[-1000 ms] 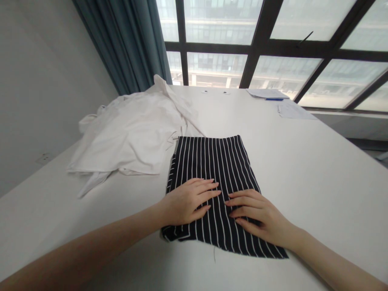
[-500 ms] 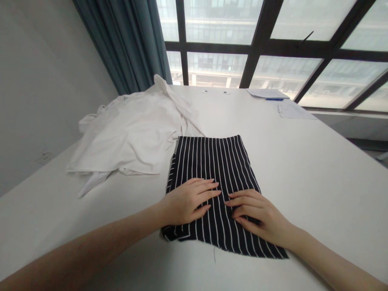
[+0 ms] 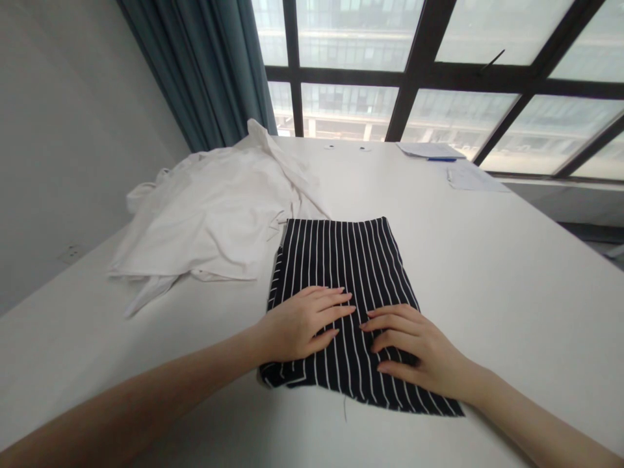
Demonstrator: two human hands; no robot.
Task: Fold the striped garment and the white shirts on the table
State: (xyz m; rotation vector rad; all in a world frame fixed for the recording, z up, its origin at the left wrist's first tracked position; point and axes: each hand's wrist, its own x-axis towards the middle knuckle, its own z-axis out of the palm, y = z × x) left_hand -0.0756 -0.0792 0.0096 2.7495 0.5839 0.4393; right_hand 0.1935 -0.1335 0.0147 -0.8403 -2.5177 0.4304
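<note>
A black cloth with white stripes [image 3: 341,260] lies folded on the white table [image 3: 487,260] in front of me. Its left edge shows a folded layer, and a loose thread hangs from the near edge. My left hand [image 3: 307,325] rests flat on the left-middle of the cloth with its fingers stretched to the right. On the right-middle of the cloth lies my right hand [image 3: 414,348], fingers spread and slightly bent, pointing left. The fingertips of both hands touch the fabric close to each other, and neither hand grasps it.
A crumpled white garment [image 3: 209,214] lies to the left, reaching close to the striped cloth's far left corner. Papers [image 3: 475,179] and a blue pen [image 3: 441,159] lie at the far right. A dark blue curtain [image 3: 209,71] and windows stand behind the table.
My right hand's fingers have spread slightly and shifted a little to the left on the cloth. My left hand and the cloth look unmoved.
</note>
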